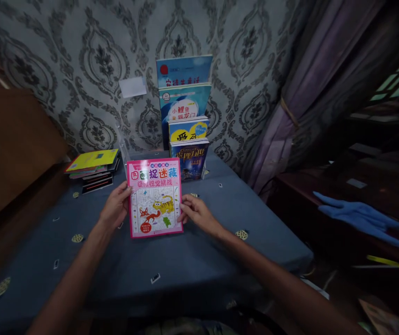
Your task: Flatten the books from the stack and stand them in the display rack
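A pink picture book [156,197] with a cartoon fox and a yellow striped cat on its cover is held up over the table. My left hand [116,207] pinches its left edge. At the lower right edge, my right hand [196,211] grips it with thumb and fingers. Behind it, several books stand upright in a stepped row: a dark blue book [188,160] in front, then a yellow one [185,130], a teal one [184,104] and a tall blue one [184,70] at the back. The pink book hides part of a clear holder [123,144].
A stack of books [93,163] with a yellow one on top lies at the table's back left. The table [227,223] has a blue cloth and meets a patterned wall. A brown panel [14,135] stands left. To the right are a purple curtain [290,111] and blue gloves [360,216].
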The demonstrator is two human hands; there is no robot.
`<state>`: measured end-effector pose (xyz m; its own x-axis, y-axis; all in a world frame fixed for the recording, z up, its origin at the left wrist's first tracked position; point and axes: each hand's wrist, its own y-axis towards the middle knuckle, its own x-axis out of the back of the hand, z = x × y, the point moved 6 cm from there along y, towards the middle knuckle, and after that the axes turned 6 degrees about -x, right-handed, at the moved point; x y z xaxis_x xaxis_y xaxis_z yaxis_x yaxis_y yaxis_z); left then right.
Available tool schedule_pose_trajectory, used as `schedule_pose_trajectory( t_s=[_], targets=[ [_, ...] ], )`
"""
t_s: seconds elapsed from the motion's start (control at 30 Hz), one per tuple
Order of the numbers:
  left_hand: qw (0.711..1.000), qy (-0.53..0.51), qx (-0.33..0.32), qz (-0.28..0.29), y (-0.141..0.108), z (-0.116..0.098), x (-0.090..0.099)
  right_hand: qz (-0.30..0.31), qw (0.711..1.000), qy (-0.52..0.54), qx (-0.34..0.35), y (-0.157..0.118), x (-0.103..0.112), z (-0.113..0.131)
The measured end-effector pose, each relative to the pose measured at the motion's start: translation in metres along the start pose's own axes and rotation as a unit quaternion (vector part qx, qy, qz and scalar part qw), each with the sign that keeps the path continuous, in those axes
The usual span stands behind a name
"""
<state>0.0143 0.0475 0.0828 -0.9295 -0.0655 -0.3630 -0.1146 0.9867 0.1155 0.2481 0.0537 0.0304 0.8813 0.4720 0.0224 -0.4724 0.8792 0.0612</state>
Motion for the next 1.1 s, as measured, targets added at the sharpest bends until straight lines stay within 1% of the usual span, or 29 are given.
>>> schedule_pose_trajectory(
  t_s=[0.13,0.23,0.33,0.37,0.4,0.47,0.57,0.67,0.77,0.87,1.0,1.1],
  targets=[
    [0.999,0.009,-0.030,0.018,0.003,-0.015,-0.006,-0.011,0.997,-0.053,0.062,0.011,0.004,0.015],
    [0.997,0.025,-0.066,0.030,0.002,-0.025,-0.009,-0.038,0.988,-0.105,0.110,0.017,0.009,0.025],
    [0.992,0.064,-0.105,0.035,-0.004,-0.031,-0.002,-0.080,0.966,-0.194,0.153,0.017,0.013,0.034],
    [0.988,0.091,-0.113,0.046,-0.007,-0.030,0.001,-0.092,0.956,-0.225,0.167,0.015,0.015,0.035],
    [0.983,0.124,-0.117,0.070,-0.012,-0.028,0.004,-0.099,0.946,-0.252,0.179,0.012,0.015,0.035],
    [0.965,0.193,-0.115,0.137,-0.026,-0.020,0.007,-0.097,0.931,-0.290,0.201,0.004,0.015,0.031],
    [0.933,0.258,-0.096,0.232,-0.054,0.000,0.011,-0.058,0.920,-0.325,0.212,-0.010,0.010,0.016],
    [0.904,0.303,-0.093,0.287,-0.079,0.022,0.014,-0.015,0.912,-0.362,0.195,-0.023,0.004,-0.005],
    [0.878,0.348,-0.111,0.309,-0.093,0.041,0.020,0.007,0.896,-0.405,0.181,-0.033,0.000,-0.017],
    [0.866,0.370,-0.132,0.310,-0.099,0.053,0.026,0.017,0.868,-0.462,0.179,-0.036,-0.003,-0.018],
    [0.848,0.398,-0.149,0.318,-0.106,0.059,0.029,0.015,0.826,-0.533,0.182,-0.035,-0.011,-0.009],
    [0.825,0.424,-0.159,0.338,-0.114,0.061,0.029,0.022,0.819,-0.544,0.181,-0.033,-0.022,-0.007]
  ],
)
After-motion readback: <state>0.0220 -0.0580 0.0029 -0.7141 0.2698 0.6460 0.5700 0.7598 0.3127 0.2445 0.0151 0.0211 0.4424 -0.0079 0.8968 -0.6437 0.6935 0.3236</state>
